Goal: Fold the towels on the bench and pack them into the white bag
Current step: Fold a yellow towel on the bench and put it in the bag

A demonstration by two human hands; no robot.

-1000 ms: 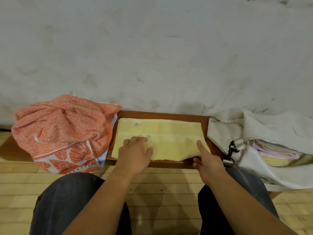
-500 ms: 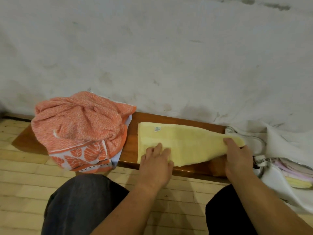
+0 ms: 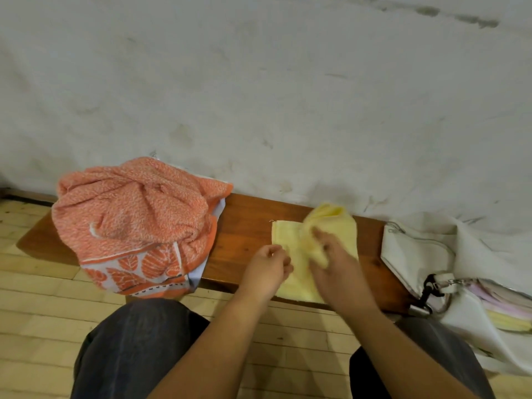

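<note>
Wooden bench against a stained wall: an orange towel is heaped at its left end. The left hand is curled beside the yellow towel; a pinch cannot be confirmed. That towel is laid right of centre, long axis back-to-front. Its raised fold is gripped by the right hand; edges should be matched before flattening. The white bag is set rightmost.

Crumpled towel on bench at left, half-folded towel at middle, bag with folded towels at right.
</note>
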